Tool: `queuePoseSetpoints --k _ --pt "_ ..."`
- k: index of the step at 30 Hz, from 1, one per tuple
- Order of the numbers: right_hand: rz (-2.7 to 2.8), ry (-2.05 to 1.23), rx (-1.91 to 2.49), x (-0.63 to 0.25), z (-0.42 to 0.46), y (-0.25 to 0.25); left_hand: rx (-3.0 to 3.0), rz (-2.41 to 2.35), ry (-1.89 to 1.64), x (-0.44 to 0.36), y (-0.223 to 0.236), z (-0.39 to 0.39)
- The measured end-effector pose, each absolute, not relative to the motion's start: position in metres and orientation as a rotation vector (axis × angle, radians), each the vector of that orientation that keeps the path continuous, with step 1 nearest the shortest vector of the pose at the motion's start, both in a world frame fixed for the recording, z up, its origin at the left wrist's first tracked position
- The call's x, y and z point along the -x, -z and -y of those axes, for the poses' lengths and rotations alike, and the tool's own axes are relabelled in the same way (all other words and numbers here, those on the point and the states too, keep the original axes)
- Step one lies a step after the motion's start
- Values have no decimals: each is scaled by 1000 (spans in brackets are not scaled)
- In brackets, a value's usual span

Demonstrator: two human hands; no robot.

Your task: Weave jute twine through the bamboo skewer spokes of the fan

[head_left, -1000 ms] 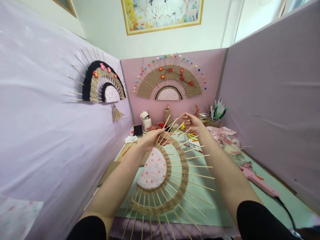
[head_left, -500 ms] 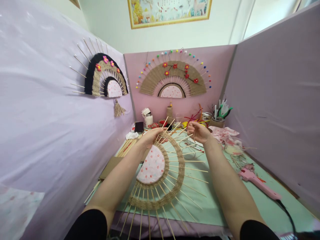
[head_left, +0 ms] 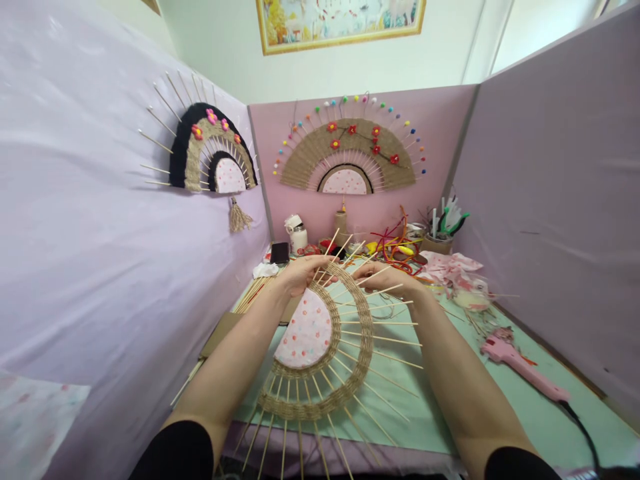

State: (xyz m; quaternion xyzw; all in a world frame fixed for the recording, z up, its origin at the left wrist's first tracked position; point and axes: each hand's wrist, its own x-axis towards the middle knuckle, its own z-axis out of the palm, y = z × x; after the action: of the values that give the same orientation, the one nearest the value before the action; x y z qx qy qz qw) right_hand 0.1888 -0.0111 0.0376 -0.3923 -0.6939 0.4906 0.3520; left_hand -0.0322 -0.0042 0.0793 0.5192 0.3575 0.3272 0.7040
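Observation:
My left hand [head_left: 305, 272] is closed around the upper end of a half-round woven fan [head_left: 367, 327], which is tilted on its side. The fan has thin wooden sticks fanning outward, two bands of twine weaving, and a white half-disc with pink dots [head_left: 306, 330]. Just behind the upper sticks is my right hand [head_left: 385, 275], its fingers bent together beside the outer woven band. What they pinch is hidden by the sticks. A loose loop of thin cord [head_left: 384, 308] lies below that hand.
A pink glue gun [head_left: 525, 367] lies on the right of the green table. Along the back are a white bottle [head_left: 297, 235], a dark phone [head_left: 279, 253], coloured pipe cleaners [head_left: 400, 250] and a tool holder [head_left: 437, 244]. Finished fans [head_left: 300, 160] hang on the partitions.
My right hand has come down and left, from above the sticks' tips to behind the upper sticks near the woven band. My left hand keeps its hold on the fan, which has barely moved.

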Motion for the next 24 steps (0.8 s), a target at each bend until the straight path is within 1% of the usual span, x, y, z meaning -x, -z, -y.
queuePoseSetpoints --k 2,6,9,16,19,24 --pt "1759 -1239 1024 -193 10 -38 -1220 -823 -746 31 -79 6" --pt "1601 -1292 1020 -204 5 -35 -1243 -825 -764 29 -76 5" --pt "1462 -1277 951 -211 0 -34 -1244 -819 -762 27 -74 4" --pt "1236 -1091 826 -208 -15 -46 -1268 -820 -750 25 -73 2" --pt "1263 -1018 794 -203 -16 -58 -1273 -822 -752 25 -71 0" --pt "1352 -799 805 -204 -5 -66 -1286 -812 -762 26 -68 -1"
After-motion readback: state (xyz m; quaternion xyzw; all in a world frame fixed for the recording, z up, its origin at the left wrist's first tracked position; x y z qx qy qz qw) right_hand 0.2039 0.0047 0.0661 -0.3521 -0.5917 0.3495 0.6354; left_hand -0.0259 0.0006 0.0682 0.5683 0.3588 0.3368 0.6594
